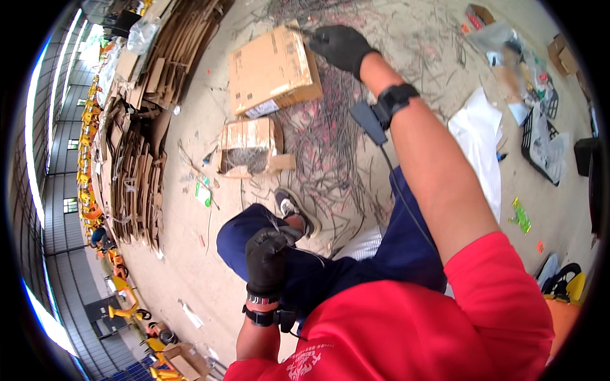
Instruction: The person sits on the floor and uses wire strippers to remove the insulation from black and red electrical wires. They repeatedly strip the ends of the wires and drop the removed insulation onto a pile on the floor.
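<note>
My left hand [266, 259], in a black glove, is closed in a fist over my left knee. Thin pale strands [312, 255] stick out of it on both sides. Reaching far forward, my gloved right hand [340, 47] pinches a thin dark item [300, 31] at the upper corner of a taped cardboard box [267, 66]; what the item is cannot be made out. Nearer to me stands a smaller, torn cardboard box [250, 133], its open side showing a tangle of thin grey strands [245, 159].
Dark wire-like offcuts [333, 143] litter the floor beside the boxes. Stacks of flattened cardboard [138, 176] line the left, with yellow vehicles [88, 157] behind. A white sheet [476, 128], a black plastic crate [538, 147] and a green wrapper [522, 216] lie to the right.
</note>
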### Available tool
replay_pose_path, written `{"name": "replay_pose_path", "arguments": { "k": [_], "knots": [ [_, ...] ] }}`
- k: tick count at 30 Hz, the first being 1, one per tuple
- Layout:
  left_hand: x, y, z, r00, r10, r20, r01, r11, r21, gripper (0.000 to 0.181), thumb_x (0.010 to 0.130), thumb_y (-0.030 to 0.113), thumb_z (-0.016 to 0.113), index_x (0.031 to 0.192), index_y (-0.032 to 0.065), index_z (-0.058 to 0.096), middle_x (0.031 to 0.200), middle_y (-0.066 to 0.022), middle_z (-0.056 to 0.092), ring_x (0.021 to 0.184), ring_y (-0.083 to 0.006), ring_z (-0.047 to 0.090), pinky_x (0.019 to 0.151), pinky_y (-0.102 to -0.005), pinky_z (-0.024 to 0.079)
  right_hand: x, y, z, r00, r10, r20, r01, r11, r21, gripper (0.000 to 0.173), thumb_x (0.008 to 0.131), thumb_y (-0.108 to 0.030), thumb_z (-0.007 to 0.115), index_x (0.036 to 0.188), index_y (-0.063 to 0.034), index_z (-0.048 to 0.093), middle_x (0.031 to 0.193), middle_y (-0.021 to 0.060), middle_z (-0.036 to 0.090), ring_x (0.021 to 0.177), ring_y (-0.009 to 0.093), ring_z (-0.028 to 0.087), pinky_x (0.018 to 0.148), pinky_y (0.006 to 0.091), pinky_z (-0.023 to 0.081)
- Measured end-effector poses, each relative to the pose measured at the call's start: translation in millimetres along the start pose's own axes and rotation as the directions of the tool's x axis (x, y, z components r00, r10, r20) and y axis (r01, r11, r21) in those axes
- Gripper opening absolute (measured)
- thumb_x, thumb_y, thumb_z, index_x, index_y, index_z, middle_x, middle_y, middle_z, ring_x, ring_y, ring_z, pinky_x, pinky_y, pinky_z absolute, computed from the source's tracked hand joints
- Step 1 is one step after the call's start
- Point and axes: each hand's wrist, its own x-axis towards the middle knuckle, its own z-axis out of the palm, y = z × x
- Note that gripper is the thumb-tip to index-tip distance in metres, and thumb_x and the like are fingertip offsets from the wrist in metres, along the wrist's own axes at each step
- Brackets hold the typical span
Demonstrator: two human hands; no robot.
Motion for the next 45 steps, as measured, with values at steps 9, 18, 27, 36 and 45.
{"name": "replay_pose_path", "arguments": {
  "k": [9,18,27,36,45],
  "knots": [
    [48,22,-2,0.973,0.198,0.118,-0.23,0.855,0.465,0.01,0.084,0.006,0.053,0.08,-0.0015,0.058,0.084,-0.0142,0.066,0.079,-0.0238,0.065,0.074,-0.0339,0.053,-29,-28,8,0.984,-0.166,0.07,0.159,0.982,0.099,0.026,0.088,-0.029,0.063,0.102,-0.0074,0.068,0.09,0.0157,0.067,0.085,0.031,0.066,0.08,0.0419,0.051],
    [106,42,-19,0.849,0.272,0.453,-0.493,0.716,0.495,0.018,0.068,0.0,0.065,0.086,-0.0012,0.065,0.082,-0.0105,0.065,0.075,-0.0216,0.068,0.067,-0.0308,0.056,-55,-110,-7,0.771,-0.316,0.553,-0.358,0.503,0.786,0.034,0.085,-0.013,0.071,0.115,0.0022,0.068,0.084,0.007,0.067,0.068,0.013,0.064,0.064,0.0281,0.053],
    [187,19,-32,0.889,0.008,0.459,-0.197,0.91,0.365,0.012,0.079,0.003,0.059,0.084,-0.0017,0.069,0.079,-0.0074,0.067,0.071,-0.0173,0.065,0.063,-0.0306,0.051,-58,-126,4,0.596,-0.416,0.687,-0.467,0.517,0.717,0.055,0.08,-0.011,0.069,0.132,0.0014,0.057,0.089,0.009,0.068,0.069,0.016,0.067,0.064,0.0286,0.055],
    [213,37,-25,0.921,-0.136,0.365,0.065,0.978,0.198,0.019,0.082,0.005,0.054,0.089,-0.006,0.067,0.079,-0.0112,0.07,0.07,-0.0166,0.066,0.068,-0.0289,0.052,-45,-99,32,0.563,-0.295,0.772,-0.115,0.897,0.426,0.031,0.081,-0.026,0.062,0.1,-0.0021,0.068,0.081,0.0166,0.068,0.074,0.031,0.067,0.069,0.0414,0.052],
    [221,44,-65,0.966,-0.08,0.248,0.044,0.988,0.146,0.014,0.086,0.005,0.054,0.084,-0.0013,0.067,0.078,-0.0091,0.069,0.071,-0.0164,0.065,0.071,-0.0298,0.052,-40,-104,30,0.576,-0.156,0.802,-0.196,0.926,0.321,0.025,0.085,-0.023,0.062,0.087,0.0019,0.069,0.072,0.0179,0.065,0.066,0.028,0.063,0.065,0.0399,0.049]
  ]
}}
